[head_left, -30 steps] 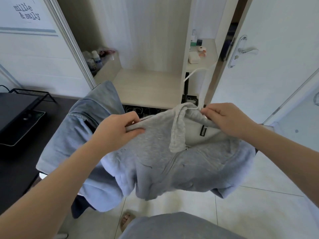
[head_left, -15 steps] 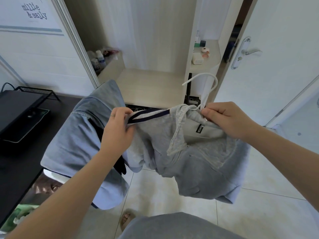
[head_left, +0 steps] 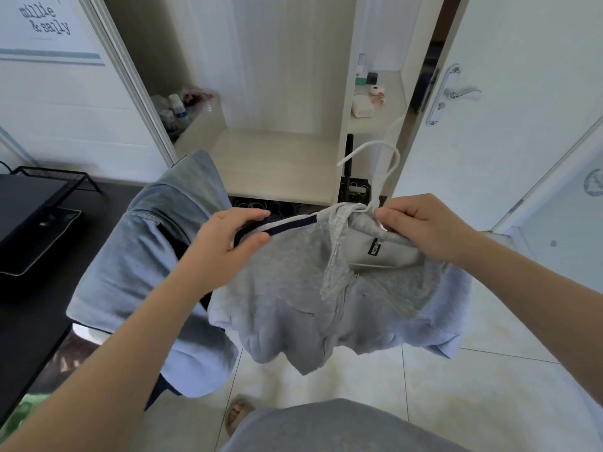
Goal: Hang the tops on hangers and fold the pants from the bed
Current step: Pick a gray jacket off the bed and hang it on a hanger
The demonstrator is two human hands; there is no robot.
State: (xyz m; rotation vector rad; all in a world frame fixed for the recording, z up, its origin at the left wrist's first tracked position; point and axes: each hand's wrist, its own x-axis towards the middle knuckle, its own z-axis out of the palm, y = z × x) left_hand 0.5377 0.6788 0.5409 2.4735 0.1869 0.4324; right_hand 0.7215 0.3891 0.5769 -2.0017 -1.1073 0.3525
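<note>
A grey zip-up top (head_left: pixel 293 288) hangs bunched in front of me, its neck with a black label facing up. A hanger (head_left: pixel 385 164) with a white hook and a white-and-navy arm sits inside the neck. My left hand (head_left: pixel 228 246) pinches the end of the hanger arm and the grey shoulder cloth between thumb and fingers. My right hand (head_left: pixel 421 223) grips the collar and the base of the hook. A light blue garment (head_left: pixel 443 327) hangs behind the grey top on the right.
A blue denim garment (head_left: pixel 140 262) drapes over something at my left. An open wardrobe (head_left: pixel 280 161) with a pale wooden shelf stands ahead, small bottles on its side ledges. A white door (head_left: pixel 509 102) with a handle is at right, a dark desk (head_left: pixel 29 216) at left, tiled floor below.
The left hand pulled grey cloth back off the hanger arm, then drew it over the arm's end again. The hanger hook rose into view above the collar. The right hand stayed at the collar.
</note>
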